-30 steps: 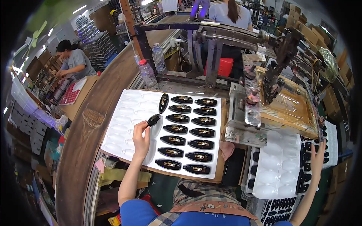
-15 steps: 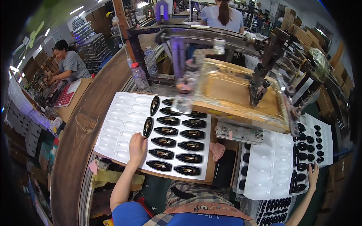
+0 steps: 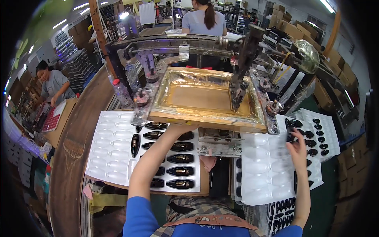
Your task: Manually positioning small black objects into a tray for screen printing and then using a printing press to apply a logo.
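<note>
My left hand reaches to the near edge of the gold-lined screen-printing frame; its fingers are hidden underneath. Below that forearm lies a white moulded tray with glossy black bottle-shaped pieces bearing gold print, several partly covered by the arm. On the right, my right hand is closed on a black bottle-shaped piece, held tilted by its lower end over a second white tray. Other black pieces lie in rows beside this hand.
A metal printing bed sits under the raised frame, with a pink cloth near it. A curved wooden bench runs along the left, and bottles stand behind the left tray. Two people work farther off.
My left hand has left a printed piece on the left tray and moved right, under the frame. My right hand has moved up and left, now with a black piece. The whole view has shifted.
</note>
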A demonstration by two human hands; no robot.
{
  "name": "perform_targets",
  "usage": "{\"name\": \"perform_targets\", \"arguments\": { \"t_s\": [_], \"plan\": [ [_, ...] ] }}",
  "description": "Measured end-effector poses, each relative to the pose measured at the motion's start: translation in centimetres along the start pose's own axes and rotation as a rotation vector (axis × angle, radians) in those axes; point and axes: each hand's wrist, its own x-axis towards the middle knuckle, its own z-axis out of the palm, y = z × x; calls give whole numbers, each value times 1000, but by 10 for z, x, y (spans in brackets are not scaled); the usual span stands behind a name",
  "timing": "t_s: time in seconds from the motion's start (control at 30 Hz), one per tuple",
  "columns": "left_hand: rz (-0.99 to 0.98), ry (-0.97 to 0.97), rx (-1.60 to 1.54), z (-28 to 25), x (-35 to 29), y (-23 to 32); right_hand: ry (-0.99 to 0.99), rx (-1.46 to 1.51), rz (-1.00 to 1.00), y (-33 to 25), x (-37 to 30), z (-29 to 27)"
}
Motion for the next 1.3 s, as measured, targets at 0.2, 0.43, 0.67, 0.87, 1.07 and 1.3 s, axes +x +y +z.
{"name": "perform_targets", "arguments": {
  "t_s": [0.2, 0.43, 0.67, 0.87, 1.07, 1.3],
  "plan": [
    [-217, -14, -692, 9, 29, -23, -294, -15, -232, -34, 23, 79],
    [-360, 183, -901, -40, 5, -14, -488, -339, -224, -70, 34, 151],
    [-602, 610, -509, -125, -154, -17, -537, -354, -345, -68, 20, 127],
    [-825, 821, -335, -133, -246, -12, -290, -399, -240, -49, -6, 52],
    [-914, 1053, -351, -103, -271, -19, -197, -436, -136, -37, -32, 16],
    [-973, 1076, -337, -92, -276, -12, -137, -397, -30, -40, -42, 11]
  ]
}}
